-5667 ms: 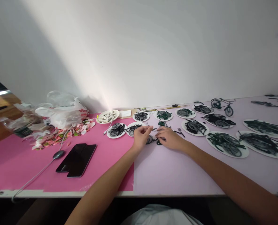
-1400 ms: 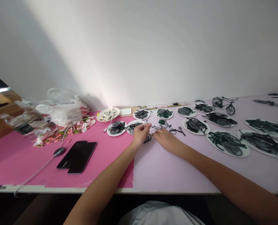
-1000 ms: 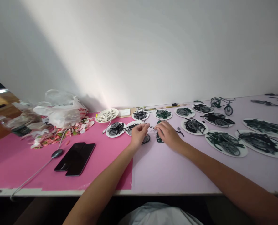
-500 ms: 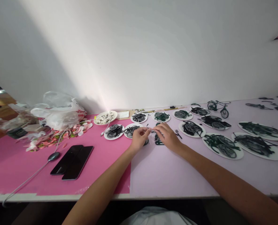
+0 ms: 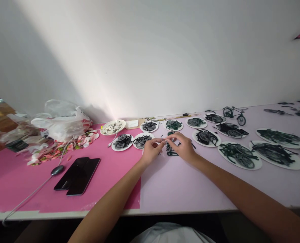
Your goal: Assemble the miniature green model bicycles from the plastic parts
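Note:
My left hand (image 5: 152,150) and my right hand (image 5: 182,146) meet fingertip to fingertip over the middle of the table. Pinched between them is a small thin dark model-bicycle part (image 5: 162,137), mostly covered by the fingers; its exact kind is too small to tell. Just under my right hand lie dark green bicycle pieces (image 5: 172,153), partly hidden by it. Close to my left hand stands a white plate (image 5: 152,134) of model wheels (image 5: 143,141) and black parts. Beyond the hands is another plate with green bicycle parts (image 5: 174,125).
More plates of black and green parts (image 5: 241,157) spread to the right. A built model bicycle (image 5: 234,114) stands near the wall. At left are two phones (image 5: 80,177), a cable (image 5: 33,193), plastic bags (image 5: 61,123), pink petals (image 5: 51,152) and a bowl of white pieces (image 5: 113,127).
The joined fingertips have shifted slightly, and the tip of the small dark part now shows above them. My left hand has moved a little to the right. The view has tilted slightly.

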### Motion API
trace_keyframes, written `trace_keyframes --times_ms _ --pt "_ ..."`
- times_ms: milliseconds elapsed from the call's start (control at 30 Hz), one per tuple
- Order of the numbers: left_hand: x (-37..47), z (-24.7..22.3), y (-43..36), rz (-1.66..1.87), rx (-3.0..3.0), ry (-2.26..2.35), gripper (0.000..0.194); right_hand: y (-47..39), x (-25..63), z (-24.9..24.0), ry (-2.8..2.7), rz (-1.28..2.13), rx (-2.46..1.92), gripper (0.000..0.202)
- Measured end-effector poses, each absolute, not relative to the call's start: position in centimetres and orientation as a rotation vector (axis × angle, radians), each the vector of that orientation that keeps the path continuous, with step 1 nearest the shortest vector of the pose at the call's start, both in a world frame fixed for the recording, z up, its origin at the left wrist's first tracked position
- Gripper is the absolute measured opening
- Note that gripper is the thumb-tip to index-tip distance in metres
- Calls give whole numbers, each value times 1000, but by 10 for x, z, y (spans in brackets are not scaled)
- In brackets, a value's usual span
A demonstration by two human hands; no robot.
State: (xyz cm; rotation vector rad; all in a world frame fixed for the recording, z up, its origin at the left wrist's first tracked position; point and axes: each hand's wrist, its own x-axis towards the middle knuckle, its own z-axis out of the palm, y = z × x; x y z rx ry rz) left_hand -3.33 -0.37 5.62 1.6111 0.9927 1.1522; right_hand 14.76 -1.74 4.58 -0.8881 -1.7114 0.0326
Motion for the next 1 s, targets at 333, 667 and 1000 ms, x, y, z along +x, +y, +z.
trace_keyframes --times_ms 333,667,1000 --pt "-34 52 -1 1119 1669 942 50 -11 151 43 -1779 3 -901 16" --pt "-33 49 -1 1050 1713 906 53 -11 151 42 -1773 15 -903 16" --pt "-33 50 -3 1031 1746 901 52 -10 150 38 -1758 -21 -930 12"
